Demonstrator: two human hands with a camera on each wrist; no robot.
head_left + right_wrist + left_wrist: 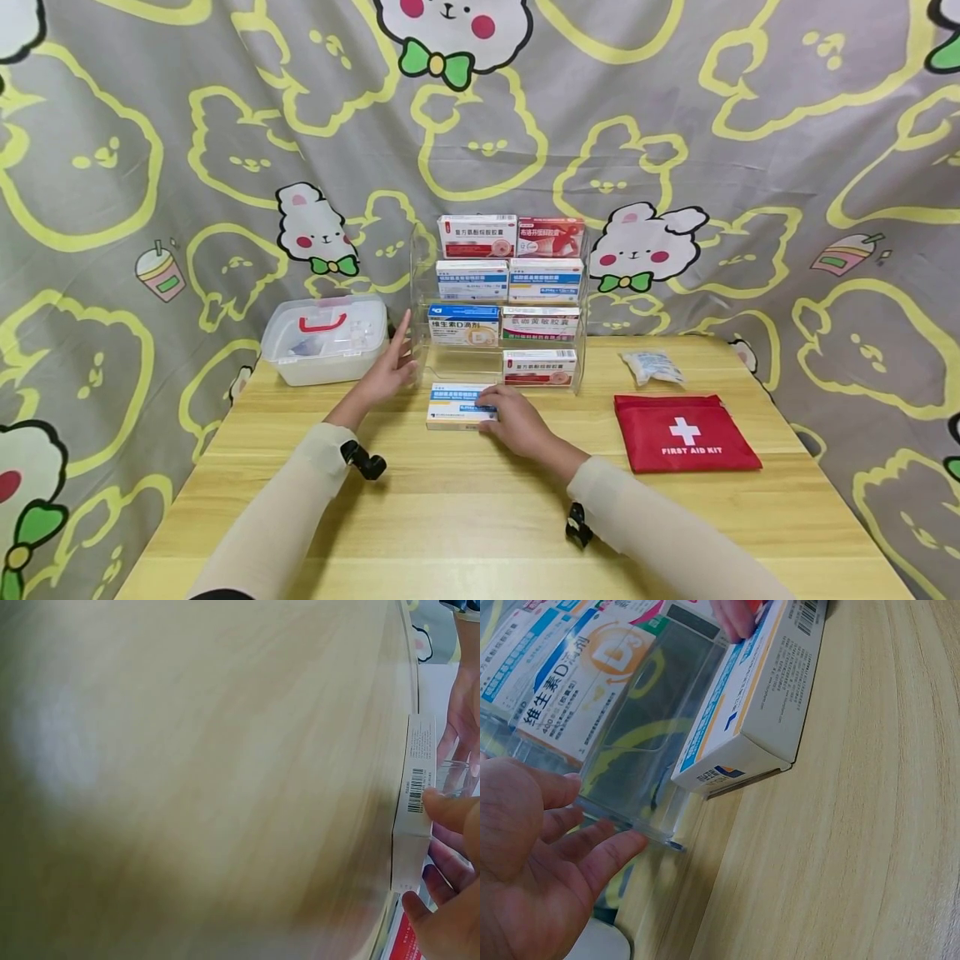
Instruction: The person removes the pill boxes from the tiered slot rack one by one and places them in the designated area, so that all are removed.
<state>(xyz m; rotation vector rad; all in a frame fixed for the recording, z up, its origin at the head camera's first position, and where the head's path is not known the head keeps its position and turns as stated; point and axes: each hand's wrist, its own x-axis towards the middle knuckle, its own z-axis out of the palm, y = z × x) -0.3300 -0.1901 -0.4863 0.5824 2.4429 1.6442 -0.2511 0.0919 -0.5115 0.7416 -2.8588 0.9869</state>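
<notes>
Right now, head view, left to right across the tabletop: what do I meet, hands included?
Lidded plastic box → left hand → blue-and-white medicine box → right hand → red first aid kit.

Counting eight medicine boxes (pixel 463 325), one clear rack (pixel 461 364), one lidded case (pixel 326 343), one red pouch (pixel 684 435), one packet (pixel 652 367), one left hand (pixel 386 372), one right hand (pixel 517 423), two wrist cameras (pixel 364 460) and one table (pixel 465 508).

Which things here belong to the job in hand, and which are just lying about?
Seemingly in the job:
blue-white box, held by the right hand;
clear rack beside the left hand;
shelved boxes.

Seemingly lying about:
lidded case;
red pouch;
clear packet.
</notes>
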